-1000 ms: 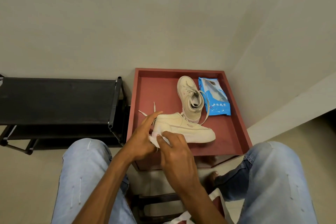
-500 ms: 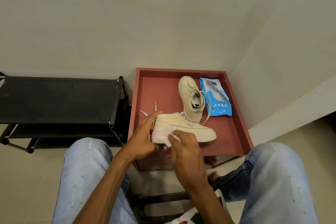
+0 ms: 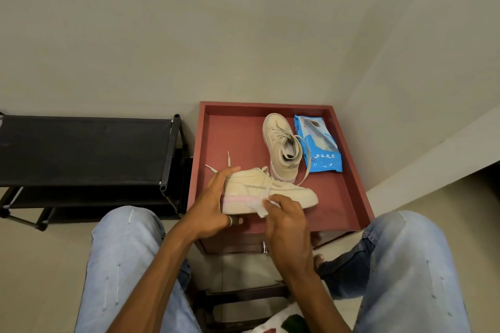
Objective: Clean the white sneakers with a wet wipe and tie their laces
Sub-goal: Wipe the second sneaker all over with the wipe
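A cream-white sneaker [image 3: 281, 192] lies sideways over the front of a red tray table [image 3: 349, 197], toe to the right, with a pink stripe along its sole. My left hand [image 3: 213, 205] grips its heel. My right hand [image 3: 284, 222] pinches a white wet wipe [image 3: 261, 207] against the sole near the stripe. Loose lace ends [image 3: 220, 166] stick out behind the heel. The second sneaker [image 3: 281, 149] stands further back on the tray, its laces untied and one lace trailing to the right.
A blue pack of wet wipes [image 3: 319, 149] lies at the tray's back right. A black shoe rack [image 3: 86, 154] stands to the left. My knees in light jeans flank the tray, walls close behind and right. A patterned cloth [image 3: 281, 322] shows at the bottom.
My right hand has slid the wipe rightward along the sole, uncovering the heel and the pink stripe. My left hand keeps hold of the heel.
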`<state>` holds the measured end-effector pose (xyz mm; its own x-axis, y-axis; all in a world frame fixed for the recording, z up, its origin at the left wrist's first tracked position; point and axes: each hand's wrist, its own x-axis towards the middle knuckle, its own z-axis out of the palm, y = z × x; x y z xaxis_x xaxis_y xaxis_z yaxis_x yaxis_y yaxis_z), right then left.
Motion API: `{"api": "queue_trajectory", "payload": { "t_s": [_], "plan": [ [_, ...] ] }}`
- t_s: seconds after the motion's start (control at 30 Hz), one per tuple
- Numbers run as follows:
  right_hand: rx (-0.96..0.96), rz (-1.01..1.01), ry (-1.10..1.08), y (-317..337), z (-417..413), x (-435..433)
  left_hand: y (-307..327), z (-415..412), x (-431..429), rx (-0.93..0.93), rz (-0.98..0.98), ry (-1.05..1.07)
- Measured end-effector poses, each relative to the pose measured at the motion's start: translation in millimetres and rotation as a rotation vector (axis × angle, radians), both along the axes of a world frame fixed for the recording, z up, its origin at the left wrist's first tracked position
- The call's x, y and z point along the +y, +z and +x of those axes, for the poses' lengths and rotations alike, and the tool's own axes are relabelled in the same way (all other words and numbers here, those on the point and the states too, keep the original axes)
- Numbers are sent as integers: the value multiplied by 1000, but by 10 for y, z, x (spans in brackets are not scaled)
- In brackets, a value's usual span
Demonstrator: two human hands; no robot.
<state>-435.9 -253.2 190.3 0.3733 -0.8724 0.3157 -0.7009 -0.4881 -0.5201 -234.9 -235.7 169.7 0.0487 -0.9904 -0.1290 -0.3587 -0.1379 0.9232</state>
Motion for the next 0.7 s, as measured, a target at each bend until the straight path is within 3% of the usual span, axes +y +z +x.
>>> {"api": "queue_trajectory", "payload": {
  "t_s": [0.1,0.3,0.47,0.57,0.7],
  "plan": [
    [-36,15,-70,-10,41,-11,8,-21,-16,-36,2,6],
    [-61,-76,210,64,415,295,-44,-78,25,-133,12,3],
    [76,-22,56,-107,31,-16,11,-89,19,-220,48,14],
    [38,45,-69,-129,-54,-127,21,-115,-17,-247,45,13],
    [73,-50,69,-85,212,86,14,-175,-19,-309,46,38]
  ]
}}
